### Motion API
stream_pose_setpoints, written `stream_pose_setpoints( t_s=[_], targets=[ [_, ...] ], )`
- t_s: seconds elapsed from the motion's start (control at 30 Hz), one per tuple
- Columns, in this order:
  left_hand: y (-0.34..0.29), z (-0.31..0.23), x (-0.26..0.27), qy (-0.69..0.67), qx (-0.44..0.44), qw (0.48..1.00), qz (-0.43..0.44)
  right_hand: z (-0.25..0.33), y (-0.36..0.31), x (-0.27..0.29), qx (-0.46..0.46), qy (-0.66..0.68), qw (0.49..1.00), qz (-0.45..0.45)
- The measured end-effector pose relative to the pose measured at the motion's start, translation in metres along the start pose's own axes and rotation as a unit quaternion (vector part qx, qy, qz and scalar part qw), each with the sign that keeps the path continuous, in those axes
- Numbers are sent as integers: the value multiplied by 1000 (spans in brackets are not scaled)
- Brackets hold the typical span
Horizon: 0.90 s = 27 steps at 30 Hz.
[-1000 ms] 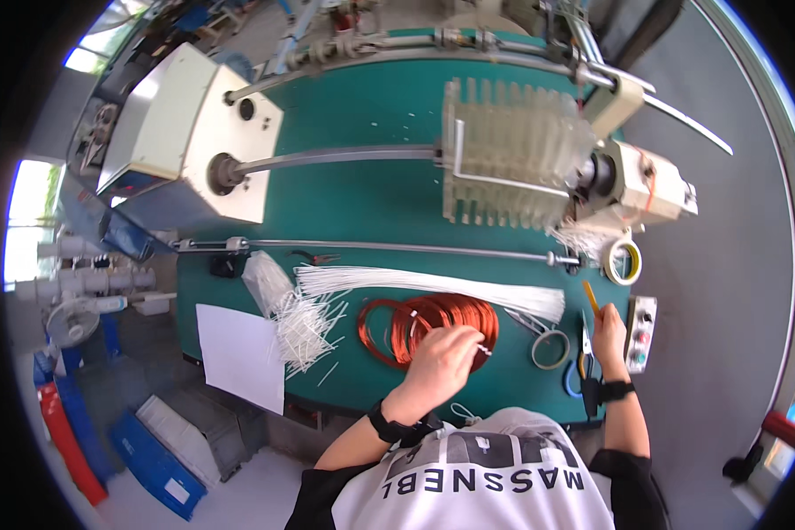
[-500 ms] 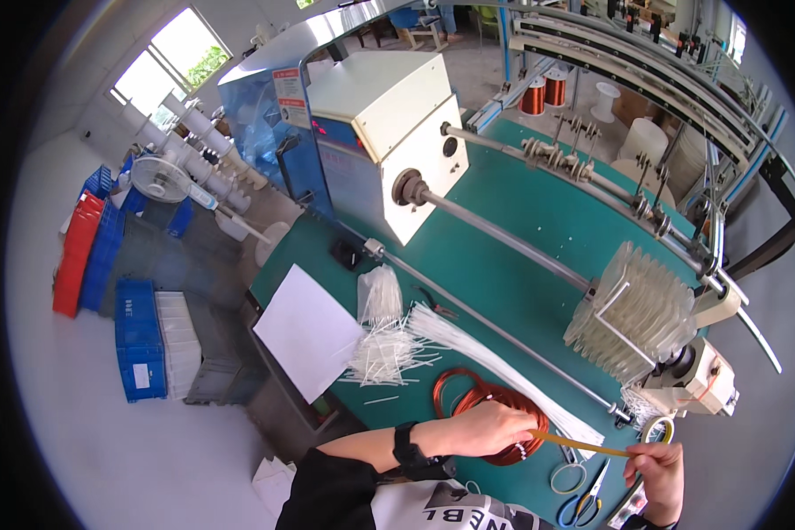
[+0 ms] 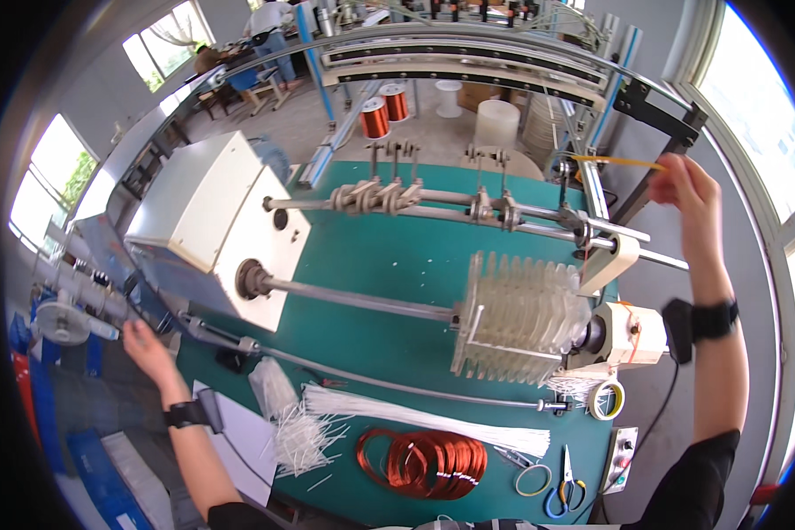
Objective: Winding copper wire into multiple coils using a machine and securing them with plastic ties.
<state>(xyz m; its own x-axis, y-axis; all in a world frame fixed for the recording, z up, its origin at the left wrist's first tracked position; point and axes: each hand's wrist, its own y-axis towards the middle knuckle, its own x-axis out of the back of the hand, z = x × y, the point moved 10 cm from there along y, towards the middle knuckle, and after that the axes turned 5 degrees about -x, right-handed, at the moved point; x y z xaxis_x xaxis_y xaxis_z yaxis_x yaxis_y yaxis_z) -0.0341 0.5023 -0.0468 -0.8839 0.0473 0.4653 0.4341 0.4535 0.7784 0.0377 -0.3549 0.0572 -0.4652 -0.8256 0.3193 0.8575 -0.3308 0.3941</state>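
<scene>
My right hand is raised at the far right, fingers closed on one end of a thin yellow strip. The strip points left, its far end in front of a metal bracket on the frame; I cannot tell whether they touch. On the left, my left hand reaches out with fingers apart and nothing visible in them, near the white winding machine and a fan. Between my arms, a copper wire coil lies on the green table, beside a bundle of long white strips.
A ribbed translucent winding form sits on the machine's shaft. Scissors, a tape roll, a control box and short white strips lie nearby. Copper wire spools stand behind; a person is at the back.
My hands have parted: the left let go of the yellow strip and swung out left, the right lifted it up and right. The wire coil is now uncovered. The view has turned right.
</scene>
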Motion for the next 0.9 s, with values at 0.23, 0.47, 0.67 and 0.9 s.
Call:
stream_pose_setpoints(
  t_s=[0.23, 0.47, 0.67, 0.9],
  targets=[
    [15, 77, -85, -354, 310, 880, 64, -68, 66, -43, -28, -75, 997, 0],
    [-10, 44, -64, -441, 248, 861, 39, -131, 165, -90, -49, -114, 991, 38],
    [-80, -20, -22, -396, 296, 869, 7, -188, 195, -125, -155, -106, 978, 93],
    [-125, -101, -32, -537, 307, 785, 33, -57, 55, -29, 131, -232, 964, 4]
  ],
)
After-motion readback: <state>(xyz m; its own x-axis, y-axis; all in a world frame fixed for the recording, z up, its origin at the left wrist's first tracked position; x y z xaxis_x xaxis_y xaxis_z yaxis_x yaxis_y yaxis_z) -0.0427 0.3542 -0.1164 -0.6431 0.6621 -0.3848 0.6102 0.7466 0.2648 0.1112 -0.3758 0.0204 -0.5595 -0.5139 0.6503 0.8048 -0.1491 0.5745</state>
